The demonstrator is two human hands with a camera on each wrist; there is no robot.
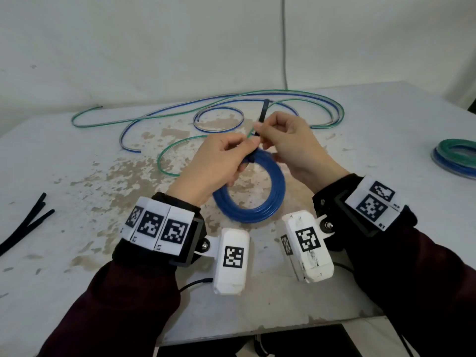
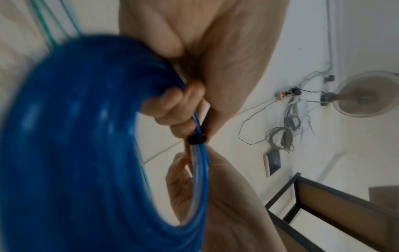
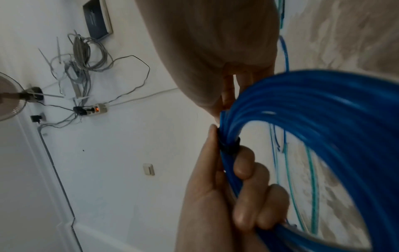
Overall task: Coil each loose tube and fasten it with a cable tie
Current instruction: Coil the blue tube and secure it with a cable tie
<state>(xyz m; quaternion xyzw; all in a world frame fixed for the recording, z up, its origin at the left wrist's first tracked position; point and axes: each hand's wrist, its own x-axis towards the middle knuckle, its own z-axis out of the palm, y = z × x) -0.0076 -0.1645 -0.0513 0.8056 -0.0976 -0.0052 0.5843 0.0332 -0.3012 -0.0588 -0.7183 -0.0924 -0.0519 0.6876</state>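
A coil of blue tube (image 1: 257, 210) hangs above the table between both hands. A black cable tie (image 1: 251, 157) is looped round the coil's top. My left hand (image 1: 231, 150) grips the coil right beside the loop, fingers curled round the strands (image 2: 172, 109). My right hand (image 1: 262, 132) pinches the tie's tail (image 1: 263, 112), which sticks up and away; its other fingers lie under the coil (image 2: 215, 187). The right wrist view shows the tie (image 3: 228, 145) cinched round the blue strands (image 3: 323, 110), with the left thumb against it.
Loose green and blue tubes (image 1: 206, 104) sprawl across the far half of the worn white table (image 1: 77, 253). A finished green and blue coil (image 1: 456, 155) lies at the right edge. Spare black cable ties (image 1: 28, 222) lie at the left edge. A wall stands behind.
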